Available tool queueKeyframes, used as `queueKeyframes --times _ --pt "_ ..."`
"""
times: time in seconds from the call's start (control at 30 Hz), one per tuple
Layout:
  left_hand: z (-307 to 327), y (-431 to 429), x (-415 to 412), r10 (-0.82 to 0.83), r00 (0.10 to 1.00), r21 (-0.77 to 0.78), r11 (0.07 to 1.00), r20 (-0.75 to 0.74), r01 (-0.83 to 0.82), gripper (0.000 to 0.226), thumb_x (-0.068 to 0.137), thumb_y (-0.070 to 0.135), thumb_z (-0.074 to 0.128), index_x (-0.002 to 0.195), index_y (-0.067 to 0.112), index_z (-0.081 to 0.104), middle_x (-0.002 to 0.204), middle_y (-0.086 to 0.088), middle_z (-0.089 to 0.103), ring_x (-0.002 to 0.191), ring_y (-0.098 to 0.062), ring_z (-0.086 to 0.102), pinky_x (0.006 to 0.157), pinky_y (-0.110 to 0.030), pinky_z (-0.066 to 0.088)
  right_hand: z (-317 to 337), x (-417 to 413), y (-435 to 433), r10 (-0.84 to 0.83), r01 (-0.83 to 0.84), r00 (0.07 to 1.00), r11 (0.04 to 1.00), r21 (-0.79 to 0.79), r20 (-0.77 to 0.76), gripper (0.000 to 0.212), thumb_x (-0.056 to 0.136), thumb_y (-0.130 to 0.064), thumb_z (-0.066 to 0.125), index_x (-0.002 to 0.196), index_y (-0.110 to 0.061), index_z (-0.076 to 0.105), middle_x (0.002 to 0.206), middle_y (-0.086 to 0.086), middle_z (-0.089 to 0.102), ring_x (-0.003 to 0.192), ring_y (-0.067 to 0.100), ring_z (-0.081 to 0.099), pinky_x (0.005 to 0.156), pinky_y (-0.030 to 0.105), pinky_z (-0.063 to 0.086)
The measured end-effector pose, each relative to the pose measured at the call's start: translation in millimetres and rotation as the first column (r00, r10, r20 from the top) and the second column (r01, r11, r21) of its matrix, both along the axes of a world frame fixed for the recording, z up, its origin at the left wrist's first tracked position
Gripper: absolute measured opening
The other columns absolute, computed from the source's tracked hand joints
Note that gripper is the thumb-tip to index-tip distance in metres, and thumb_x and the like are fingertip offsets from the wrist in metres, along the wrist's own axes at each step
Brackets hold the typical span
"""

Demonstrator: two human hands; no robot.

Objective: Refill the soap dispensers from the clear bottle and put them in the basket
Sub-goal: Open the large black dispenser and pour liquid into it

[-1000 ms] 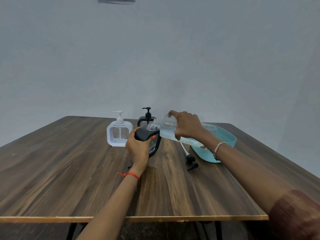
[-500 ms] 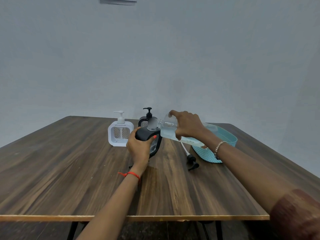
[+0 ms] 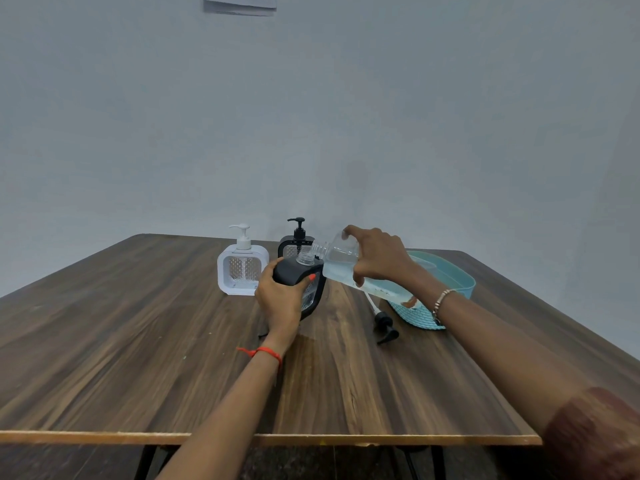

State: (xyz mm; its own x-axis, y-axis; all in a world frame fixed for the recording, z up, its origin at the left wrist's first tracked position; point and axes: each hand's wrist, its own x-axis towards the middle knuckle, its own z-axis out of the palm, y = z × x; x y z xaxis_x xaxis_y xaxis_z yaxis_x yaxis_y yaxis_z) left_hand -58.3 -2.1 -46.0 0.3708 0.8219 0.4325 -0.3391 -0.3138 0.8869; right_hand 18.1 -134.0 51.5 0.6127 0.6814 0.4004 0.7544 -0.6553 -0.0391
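Observation:
My left hand point(image 3: 281, 296) grips an uncapped black soap dispenser point(image 3: 313, 289) at mid-table, its clear neck pointing up. My right hand point(image 3: 379, 256) holds the clear bottle point(image 3: 341, 263) on its side, mouth just above the dispenser's neck, pale blue liquid lying in its lower half. The dispenser's black pump head point(image 3: 383, 325) with its white tube lies on the table to the right. A white dispenser point(image 3: 242, 268) and a second black dispenser point(image 3: 297, 239) stand behind, both with pumps on. The teal basket point(image 3: 460, 282) sits at the right, partly hidden by my right forearm.
The brown wooden table point(image 3: 138, 341) carries everything; its front edge runs across the lower part of the view. A plain grey wall stands behind the table's far edge.
The bottle's mouth has risen a little relative to the dispenser's neck. My left hand keeps the same grip on the black dispenser.

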Motion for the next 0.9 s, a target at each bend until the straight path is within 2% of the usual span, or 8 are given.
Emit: queueKeyframes --times 0.2,0.33,0.43,0.5,0.67,0.77,0.83,0.9 --pt "1 4 1 0.007 1.0 -0.036 0.999 0.014 -0.007 0.062 0.06 0.012 0.086 0.116 0.009 0.06 0.102 0.002 0.06 0.097 -0.015 0.057 0.082 -0.023 0.046 -7 10 1 0.029 -0.021 0.997 0.995 0.1 -0.075 0.077 0.05 -0.015 0.081 0.119 -0.022 0.046 0.065 -0.005 0.051 0.069 0.019 0.052 0.053 0.021 0.033" --pt "4 11 0 -0.014 0.999 -0.096 0.995 0.043 0.018 0.056 0.059 0.011 0.086 0.11 0.011 0.062 0.101 -0.002 0.065 0.094 -0.017 0.06 0.082 -0.026 0.05 -13 20 5 0.104 -0.045 0.975 0.957 0.288 -0.195 0.075 0.047 -0.014 0.084 0.113 -0.023 0.05 0.074 -0.001 0.057 0.072 0.019 0.055 0.061 0.027 0.043" --pt "6 17 -1 -0.041 0.997 -0.136 0.989 0.072 0.05 0.049 0.059 0.011 0.087 0.102 0.012 0.064 0.097 -0.005 0.068 0.091 -0.021 0.063 0.084 -0.033 0.054 -15 23 6 0.205 -0.043 0.93 0.885 0.464 -0.306 0.073 0.048 -0.009 0.087 0.111 -0.02 0.053 0.077 0.0 0.053 0.067 0.012 0.05 0.055 0.023 0.039" --pt "8 21 -2 -0.058 0.994 -0.157 0.985 0.09 0.071 0.05 0.058 0.011 0.087 0.103 0.01 0.064 0.097 -0.006 0.068 0.092 -0.022 0.064 0.085 -0.036 0.055 -19 26 8 0.276 -0.026 0.889 0.827 0.562 -0.365 0.071 0.048 -0.007 0.087 0.11 -0.021 0.054 0.088 0.005 0.057 0.076 0.016 0.053 0.057 0.023 0.04" --pt "10 32 -9 -0.054 0.994 -0.139 0.988 0.091 0.067 0.049 0.059 0.009 0.086 0.102 0.013 0.063 0.097 -0.004 0.066 0.092 -0.02 0.062 0.085 -0.032 0.053 -43 34 18 0.428 0.091 0.766 0.668 0.739 -0.481 0.078 0.041 -0.014 0.089 0.111 -0.025 0.056 0.112 0.004 0.066 0.104 0.024 0.061 0.088 0.042 0.053" --pt "9 39 -14 -0.062 0.994 -0.135 0.988 0.09 0.074 0.049 0.059 0.008 0.086 0.103 0.01 0.064 0.096 -0.006 0.066 0.089 -0.02 0.063 0.081 -0.032 0.054 -59 40 25 0.522 0.125 0.692 0.593 0.795 -0.498 0.072 0.045 -0.009 0.089 0.106 -0.03 0.058 0.111 0.002 0.068 0.103 0.023 0.064 0.088 0.045 0.054" --pt "7 43 -15 -0.075 0.993 -0.142 0.986 0.087 0.087 0.051 0.059 0.006 0.085 0.105 0.005 0.064 0.096 -0.008 0.067 0.088 -0.022 0.064 0.08 -0.032 0.054 -65 42 29 0.566 0.143 0.66 0.552 0.822 -0.494 0.067 0.051 0.002 0.085 0.105 -0.027 0.058 0.111 0.004 0.067 0.103 0.023 0.064 0.087 0.041 0.054" --pt "5 48 -16 -0.074 0.994 -0.137 0.987 0.08 0.085 0.052 0.059 0.007 0.086 0.106 0.004 0.064 0.097 -0.009 0.068 0.09 -0.023 0.065 0.08 -0.033 0.055 -71 45 31 0.593 0.17 0.628 0.526 0.833 -0.503 0.063 0.054 0.008 0.082 0.103 -0.025 0.059 0.103 0.001 0.068 0.096 0.021 0.065 0.079 0.034 0.057"
